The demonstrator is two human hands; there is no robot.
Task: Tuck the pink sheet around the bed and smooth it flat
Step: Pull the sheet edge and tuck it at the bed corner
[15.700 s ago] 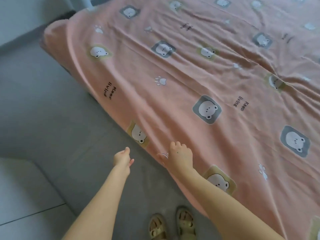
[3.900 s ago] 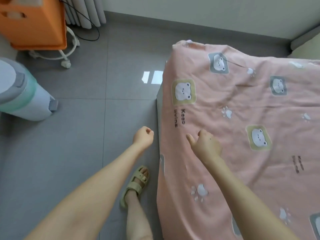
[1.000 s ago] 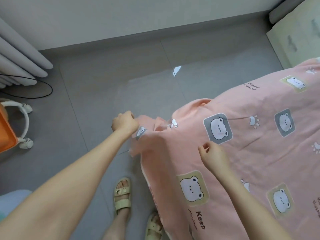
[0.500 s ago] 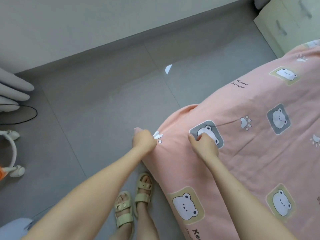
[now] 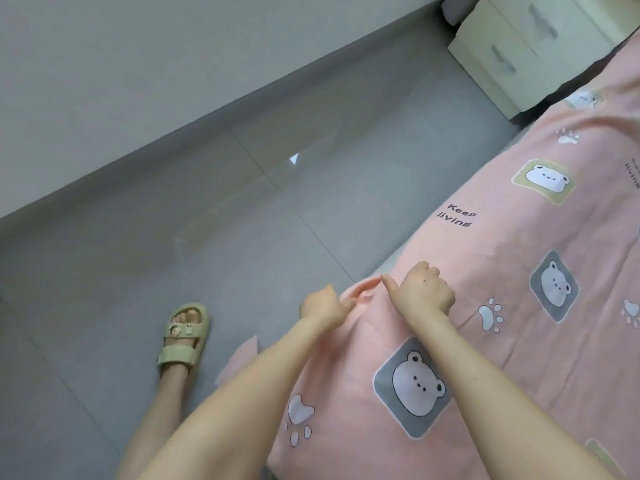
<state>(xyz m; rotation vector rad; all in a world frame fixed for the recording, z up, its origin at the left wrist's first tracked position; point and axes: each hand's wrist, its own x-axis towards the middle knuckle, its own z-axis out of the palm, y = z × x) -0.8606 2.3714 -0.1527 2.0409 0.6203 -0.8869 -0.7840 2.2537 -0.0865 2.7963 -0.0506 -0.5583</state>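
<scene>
Pink sheet [image 5: 502,306] covers the top of the bed [image 5: 394,256] on your right. Its corner comes to a puckered fold [image 5: 363,292] right between your two hands.

Your left grip [image 5: 323,310] is on the floor side of that fold, with the fingers curled in and pinching the cloth at the pucker. Your right grip [image 5: 426,291] sits on top of the bed just beside it, fingers curled under and thumb pointing at the fold. Whether it has cloth in it or only presses down cannot be told from this view.

From the corner, one bed edge runs away to the right toward the pale nightstand [image 5: 512,53]. A thin grey strip, which looks like the mattress side, shows under the hem there. The other edge runs back toward you beneath your left forearm. A loose flap [image 5: 242,355] of sheet hangs off that near edge over the grey floor [image 5: 207,220], close to your sandal [image 5: 185,336].

So the slack lies below and behind the left grip, which is the nearer of the two. I judge that the next tuck goes down and in at the corner, with the left grip leading and the right pinning the top.

Readable print is "Keep living" [image 5: 457,216] in dark letters beyond the right grip, and part of the same words at the right border. Bear faces [image 5: 414,386] and paw prints fill the rest, and no brand shows.
</scene>
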